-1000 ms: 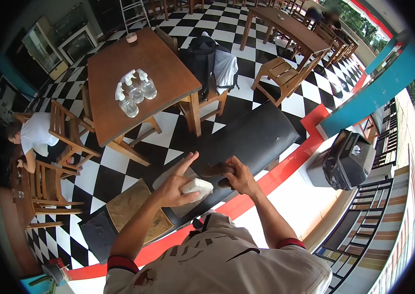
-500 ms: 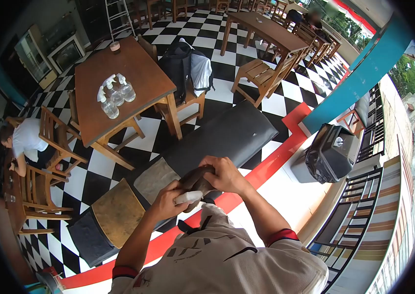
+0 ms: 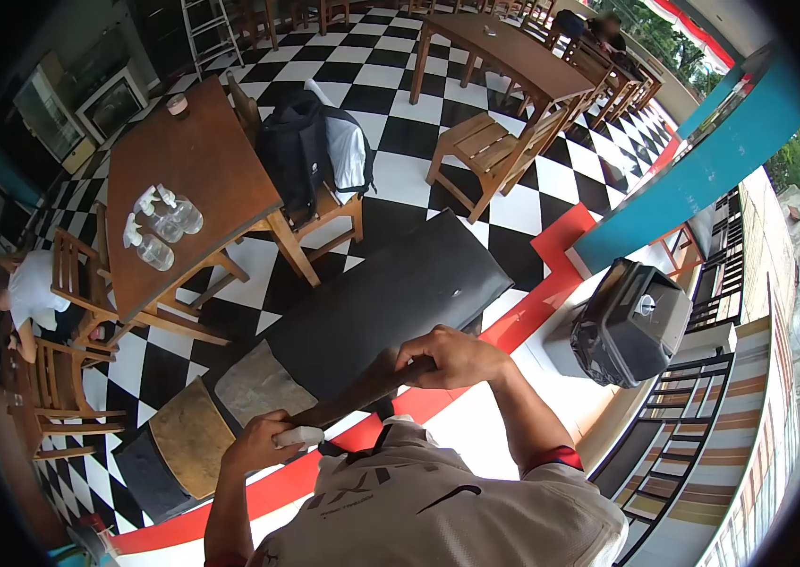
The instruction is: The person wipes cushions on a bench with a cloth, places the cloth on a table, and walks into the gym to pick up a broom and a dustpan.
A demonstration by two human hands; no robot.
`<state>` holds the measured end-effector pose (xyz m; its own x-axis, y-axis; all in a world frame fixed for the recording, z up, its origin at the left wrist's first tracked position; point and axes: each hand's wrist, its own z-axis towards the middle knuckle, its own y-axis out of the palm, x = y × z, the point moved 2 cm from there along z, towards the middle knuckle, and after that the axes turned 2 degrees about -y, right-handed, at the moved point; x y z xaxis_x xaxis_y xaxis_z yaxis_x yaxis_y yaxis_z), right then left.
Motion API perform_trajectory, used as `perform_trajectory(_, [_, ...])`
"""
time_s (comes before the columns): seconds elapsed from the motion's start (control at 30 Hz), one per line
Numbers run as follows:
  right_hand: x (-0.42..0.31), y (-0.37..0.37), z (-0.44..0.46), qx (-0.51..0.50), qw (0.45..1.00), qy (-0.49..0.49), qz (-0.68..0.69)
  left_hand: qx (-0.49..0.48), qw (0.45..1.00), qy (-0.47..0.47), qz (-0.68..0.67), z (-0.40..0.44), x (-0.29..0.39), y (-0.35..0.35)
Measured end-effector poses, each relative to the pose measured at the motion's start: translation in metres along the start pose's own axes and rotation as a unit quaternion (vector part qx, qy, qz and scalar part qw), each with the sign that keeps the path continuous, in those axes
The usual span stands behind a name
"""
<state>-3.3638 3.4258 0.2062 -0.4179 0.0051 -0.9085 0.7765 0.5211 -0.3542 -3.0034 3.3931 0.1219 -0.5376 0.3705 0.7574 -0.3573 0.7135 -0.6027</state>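
A dark brown strip [image 3: 348,399], apparently cloth, is stretched between my two hands above a long black padded surface [image 3: 391,293]. My left hand [image 3: 256,444] is closed around its lower left end. A small white piece [image 3: 298,438] sticks out of that same hand; its kind is not clear. At the upper right end, my right hand [image 3: 457,359] grips the strip with fingers curled over it. Below my hands, a grey patch [image 3: 263,383] and a worn tan patch [image 3: 187,439] cover part of the black surface.
Clear spray bottles [image 3: 153,248] stand on a wooden table [image 3: 202,161] at left. A backpack [image 3: 294,142] rests on a chair beside it. A lidded bin [image 3: 631,321] and a blue pillar [image 3: 693,180] are at right. A person [image 3: 36,293] sits far left.
My hands have moved apart, the left one down and leftward, the right one slightly right. The brown strip, bunched between them before, is now drawn out long. The view has shifted a little.
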Motion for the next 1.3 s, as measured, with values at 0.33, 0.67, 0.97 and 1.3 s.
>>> perform_trajectory(0.33, [0.009, -0.060, -0.036, 0.047, 0.995, -0.087, 0.002, -0.011, 0.999, -0.008, -0.037, -0.004, 0.037, -0.056])
perform_trajectory(0.67, [0.152, -0.102, 0.132, 0.177, 0.963, -0.032, -0.202, 0.231, 0.971, -0.057, 0.021, 0.102, -0.093, -0.090])
perform_trajectory(0.97, [0.129, -0.114, 0.182, 0.293, 0.912, -0.136, -0.252, 0.381, 0.912, -0.059, 0.142, 0.096, -0.071, -0.137])
perform_trajectory(1.3, [0.308, -0.007, 0.184, 0.246, 0.899, -0.048, -0.359, 0.276, 0.946, -0.129, 0.110, 0.096, -0.208, 0.056])
